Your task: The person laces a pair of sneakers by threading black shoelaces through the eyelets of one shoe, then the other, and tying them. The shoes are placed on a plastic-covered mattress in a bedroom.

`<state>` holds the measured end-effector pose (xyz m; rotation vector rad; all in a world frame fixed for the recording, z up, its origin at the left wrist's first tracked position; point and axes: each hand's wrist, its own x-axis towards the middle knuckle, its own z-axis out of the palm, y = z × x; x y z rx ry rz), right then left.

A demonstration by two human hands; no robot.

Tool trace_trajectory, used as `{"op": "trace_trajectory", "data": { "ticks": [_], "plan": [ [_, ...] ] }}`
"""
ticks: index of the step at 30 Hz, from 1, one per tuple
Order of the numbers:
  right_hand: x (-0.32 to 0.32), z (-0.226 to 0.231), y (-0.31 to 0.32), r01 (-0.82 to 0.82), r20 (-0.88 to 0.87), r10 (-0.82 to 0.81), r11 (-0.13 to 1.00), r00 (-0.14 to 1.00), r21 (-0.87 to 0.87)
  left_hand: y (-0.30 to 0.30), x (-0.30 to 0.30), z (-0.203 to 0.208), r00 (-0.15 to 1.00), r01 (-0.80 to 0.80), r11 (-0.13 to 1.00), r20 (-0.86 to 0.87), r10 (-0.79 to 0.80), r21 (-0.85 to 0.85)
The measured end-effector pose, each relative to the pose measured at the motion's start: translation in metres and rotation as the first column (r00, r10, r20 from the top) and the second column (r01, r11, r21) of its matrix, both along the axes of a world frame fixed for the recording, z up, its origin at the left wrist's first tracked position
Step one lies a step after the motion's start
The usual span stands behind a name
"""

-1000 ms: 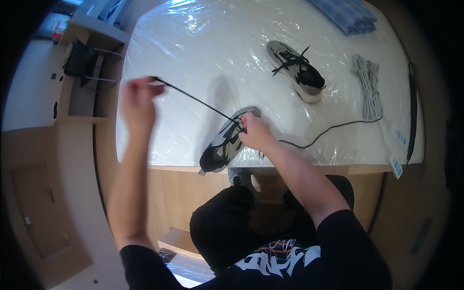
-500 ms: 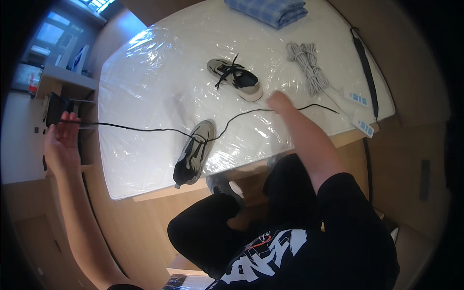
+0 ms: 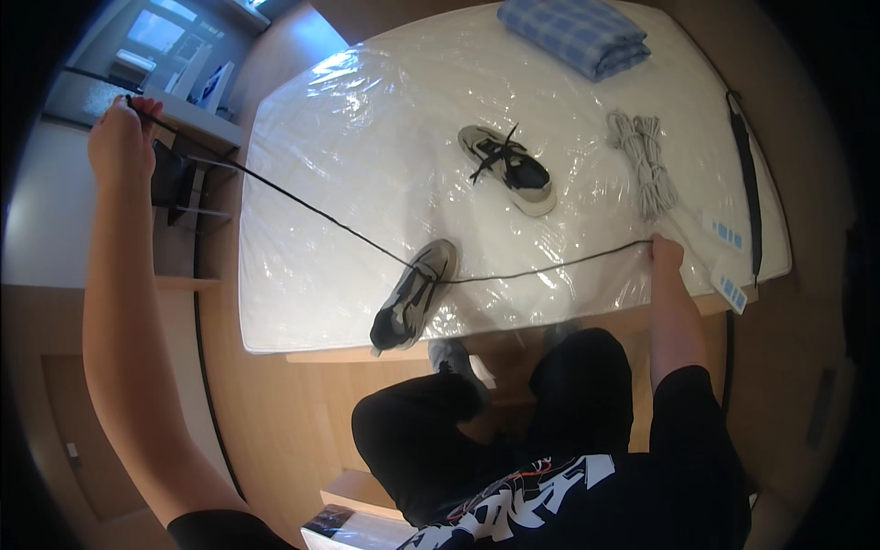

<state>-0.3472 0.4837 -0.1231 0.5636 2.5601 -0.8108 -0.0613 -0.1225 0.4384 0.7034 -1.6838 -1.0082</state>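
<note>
A black shoelace (image 3: 321, 213) runs through the front eyelets of a grey and black sneaker (image 3: 414, 295) near the mattress's front edge. Raised at the far left, my left hand (image 3: 125, 137) is closed on one end of the lace, which slants up tautly from the shoe. My right hand (image 3: 666, 252) grips the other end low over the mattress's right side; that half sags slightly. The shoe's tongue and opening face me, its toe pointing away. A second sneaker (image 3: 509, 170), its black lace in place with loose ends, lies farther back, touched by neither hand.
The plastic-wrapped white mattress (image 3: 312, 165) bears a folded blue checked cloth (image 3: 577, 37), a bundled grey cord (image 3: 644, 165) with a white power strip (image 3: 729, 289), and a black folded umbrella (image 3: 747, 183). A dark chair (image 3: 172, 174) stands left, beyond my left forearm.
My left hand has risen and moved away, pulling its side of the lace straight. My right hand has moved right along the lace, stretching that side. The whole view has shifted.
</note>
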Motion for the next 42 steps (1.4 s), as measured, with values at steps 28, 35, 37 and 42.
{"op": "trace_trajectory", "data": {
  "ticks": [28,35,37,42],
  "plan": [
    [0.149,0.489,-0.316,-0.854,-0.844,0.128,0.087,0.521,-0.514,0.168,-0.043,-0.024,0.716,0.677,0.731,-0.306,-0.628,0.082],
    [0.185,0.516,-0.328,-0.953,-0.94,0.185,0.153,0.287,-0.261,0.175,-0.014,-0.005,0.675,0.735,0.673,-0.18,-0.716,0.081],
    [0.193,0.527,-0.326,-0.957,-0.93,0.277,0.228,0.241,-0.18,0.172,-0.012,-0.005,0.706,0.699,0.713,-0.201,-0.679,0.047],
    [0.207,0.56,-0.31,-0.905,-0.833,0.457,0.409,0.311,-0.114,0.173,-0.008,-0.012,0.71,0.669,0.738,-0.375,-0.596,0.091]
  ]
}}
